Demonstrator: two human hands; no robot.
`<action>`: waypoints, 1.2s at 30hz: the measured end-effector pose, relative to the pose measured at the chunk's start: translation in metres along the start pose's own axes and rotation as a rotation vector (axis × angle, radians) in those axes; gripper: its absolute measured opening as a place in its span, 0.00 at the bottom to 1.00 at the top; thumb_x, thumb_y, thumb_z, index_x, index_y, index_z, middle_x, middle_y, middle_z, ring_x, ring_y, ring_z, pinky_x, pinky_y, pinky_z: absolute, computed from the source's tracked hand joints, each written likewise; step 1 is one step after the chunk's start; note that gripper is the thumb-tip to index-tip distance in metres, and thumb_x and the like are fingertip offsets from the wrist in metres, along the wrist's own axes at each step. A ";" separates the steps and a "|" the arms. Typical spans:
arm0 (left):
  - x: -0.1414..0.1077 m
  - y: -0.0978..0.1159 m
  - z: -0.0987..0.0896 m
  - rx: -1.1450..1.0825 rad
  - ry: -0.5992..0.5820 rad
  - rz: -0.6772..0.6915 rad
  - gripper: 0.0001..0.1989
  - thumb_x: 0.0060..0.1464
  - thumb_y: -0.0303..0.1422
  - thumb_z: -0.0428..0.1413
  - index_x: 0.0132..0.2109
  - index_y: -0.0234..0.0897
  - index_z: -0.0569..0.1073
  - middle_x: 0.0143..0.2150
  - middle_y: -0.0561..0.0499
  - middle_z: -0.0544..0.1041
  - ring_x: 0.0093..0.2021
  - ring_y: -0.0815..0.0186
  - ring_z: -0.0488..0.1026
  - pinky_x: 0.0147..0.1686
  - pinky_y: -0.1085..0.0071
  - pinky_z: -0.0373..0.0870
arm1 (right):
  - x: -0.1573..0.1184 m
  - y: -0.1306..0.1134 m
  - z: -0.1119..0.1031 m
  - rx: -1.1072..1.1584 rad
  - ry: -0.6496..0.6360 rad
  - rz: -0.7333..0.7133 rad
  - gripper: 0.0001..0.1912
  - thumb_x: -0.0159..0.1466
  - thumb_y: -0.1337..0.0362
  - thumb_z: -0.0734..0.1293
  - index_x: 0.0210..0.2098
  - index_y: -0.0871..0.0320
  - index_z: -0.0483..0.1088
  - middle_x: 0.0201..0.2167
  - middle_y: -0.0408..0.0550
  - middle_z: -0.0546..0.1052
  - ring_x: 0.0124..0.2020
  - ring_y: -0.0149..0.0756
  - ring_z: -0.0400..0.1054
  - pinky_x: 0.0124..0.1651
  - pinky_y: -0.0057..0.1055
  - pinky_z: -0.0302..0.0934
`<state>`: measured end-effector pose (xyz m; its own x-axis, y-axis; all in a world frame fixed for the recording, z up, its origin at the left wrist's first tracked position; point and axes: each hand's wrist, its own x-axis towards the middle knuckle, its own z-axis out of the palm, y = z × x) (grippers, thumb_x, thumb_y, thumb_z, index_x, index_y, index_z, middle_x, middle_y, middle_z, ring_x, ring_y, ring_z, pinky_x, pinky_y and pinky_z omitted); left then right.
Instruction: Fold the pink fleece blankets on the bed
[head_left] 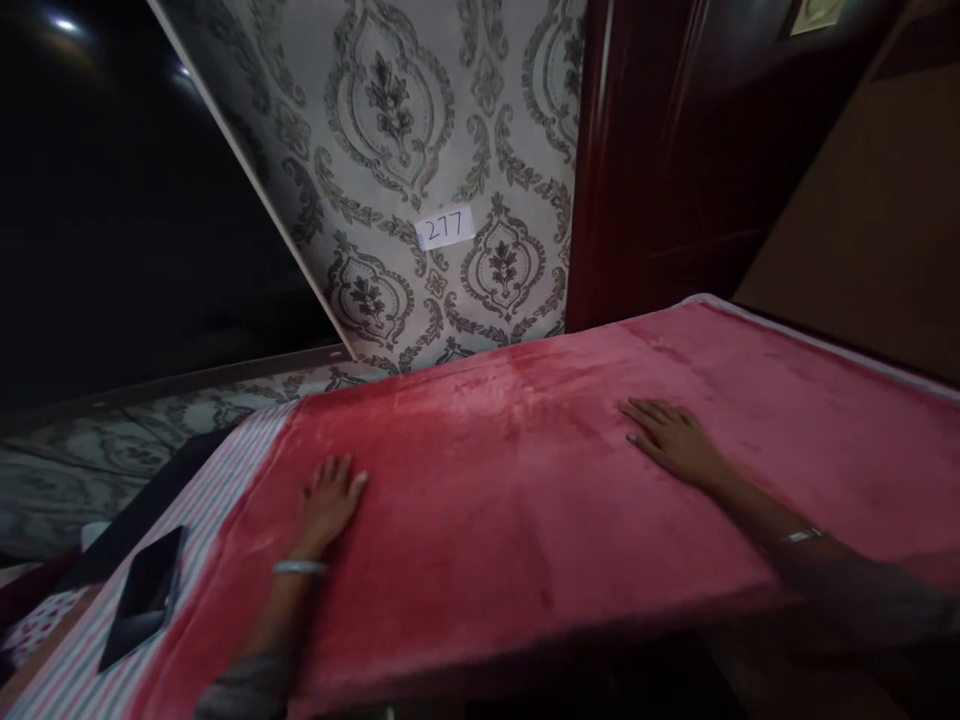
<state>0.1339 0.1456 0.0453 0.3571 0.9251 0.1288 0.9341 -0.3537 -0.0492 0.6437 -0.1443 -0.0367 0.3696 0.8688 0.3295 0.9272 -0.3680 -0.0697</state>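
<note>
Head view shows left hand (326, 512) and right hand (679, 447), fingers (651, 410) outstretched and empty, on red cloth (480, 510) before patterned wallpaper (480, 160).

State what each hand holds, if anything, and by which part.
Nothing is held: the left hand and the right hand both rest open on the red cloth.
</note>
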 end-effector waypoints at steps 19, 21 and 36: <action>-0.058 0.096 -0.012 -0.092 -0.077 0.108 0.32 0.66 0.44 0.43 0.72 0.36 0.53 0.75 0.39 0.47 0.74 0.47 0.45 0.68 0.40 0.46 | -0.012 -0.033 -0.030 0.088 -0.225 0.092 0.32 0.72 0.50 0.46 0.71 0.52 0.52 0.72 0.57 0.51 0.72 0.55 0.44 0.65 0.64 0.47; -0.062 0.129 -0.015 -0.138 -0.061 0.271 0.32 0.67 0.44 0.43 0.72 0.37 0.52 0.75 0.40 0.47 0.74 0.50 0.43 0.69 0.42 0.45 | -0.005 -0.067 -0.028 0.135 -0.217 -0.020 0.32 0.72 0.50 0.47 0.71 0.52 0.52 0.72 0.56 0.51 0.72 0.54 0.43 0.66 0.63 0.45; -0.077 0.208 0.021 -0.177 -0.065 0.685 0.29 0.68 0.44 0.42 0.72 0.44 0.52 0.75 0.44 0.47 0.75 0.50 0.43 0.68 0.38 0.44 | -0.008 -0.084 -0.040 0.139 -0.250 -0.022 0.31 0.73 0.48 0.52 0.71 0.51 0.52 0.73 0.54 0.48 0.73 0.54 0.38 0.68 0.64 0.36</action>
<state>0.3004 0.0036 0.0041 0.8686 0.4909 0.0667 0.4872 -0.8709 0.0645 0.5607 -0.1339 0.0043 0.3367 0.9372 0.0909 0.9282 -0.3141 -0.1997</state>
